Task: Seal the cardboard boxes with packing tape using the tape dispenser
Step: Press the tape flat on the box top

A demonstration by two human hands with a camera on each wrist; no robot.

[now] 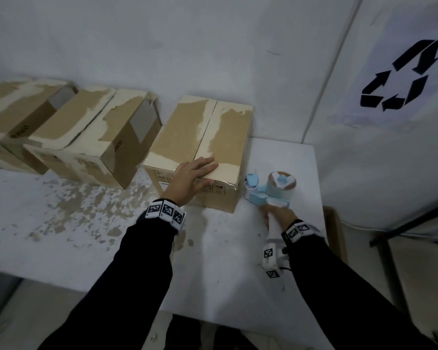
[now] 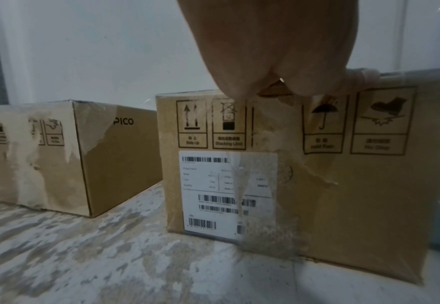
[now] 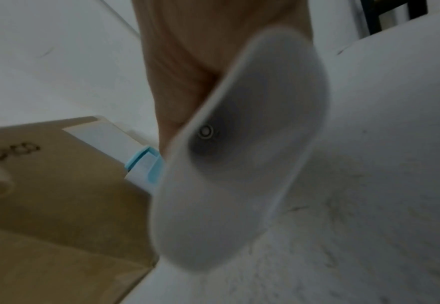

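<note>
A closed cardboard box (image 1: 202,137) stands near the table's right end, its two top flaps meeting at a bare centre seam. My left hand (image 1: 195,174) lies flat with straight fingers on the box's near top edge, thumb over the front face (image 2: 343,185). Right of the box, my right hand (image 1: 276,214) grips the white handle (image 3: 239,164) of a blue and white tape dispenser (image 1: 268,189), which sits low beside the box's right wall with its tape roll (image 1: 281,181) on top. In the right wrist view the blue front part (image 3: 146,164) sits beside the box wall (image 3: 58,205).
Two more cardboard boxes (image 1: 96,137) (image 1: 18,114) with peeled surfaces stand to the left along the white wall. The white table (image 1: 86,236) has worn brown patches. A board with a recycling symbol (image 1: 400,77) leans at the right, and a dark frame (image 1: 410,223) stands past the table edge.
</note>
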